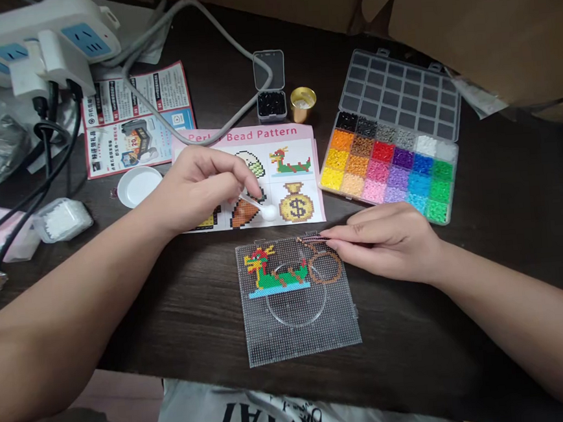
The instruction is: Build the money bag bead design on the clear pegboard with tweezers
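My left hand (211, 189) is closed on a small white spoon (268, 212), whose bowl hangs over the pattern sheet (291, 131) headed "Perler Bead Pattern". My right hand (386, 245) pinches a pair of tweezers (319, 238), their tips at the upper right of a clear pegboard (301, 339). On the board sits a green, red and yellow bead dragon boat (281, 277) above a light blue strip. Right of it is a brown bead outline (326, 279) with a round lower part. The sheet's printed money bag (296, 204) shows between my hands.
An open bead box (390, 170) with many colours stands at the right. Behind the sheet are a small case of black beads (272, 104) and a gold cup (303, 102). Leftward lie a white dish (139, 186), a tub of white beads (64, 218), a power strip (67, 26) and cables.
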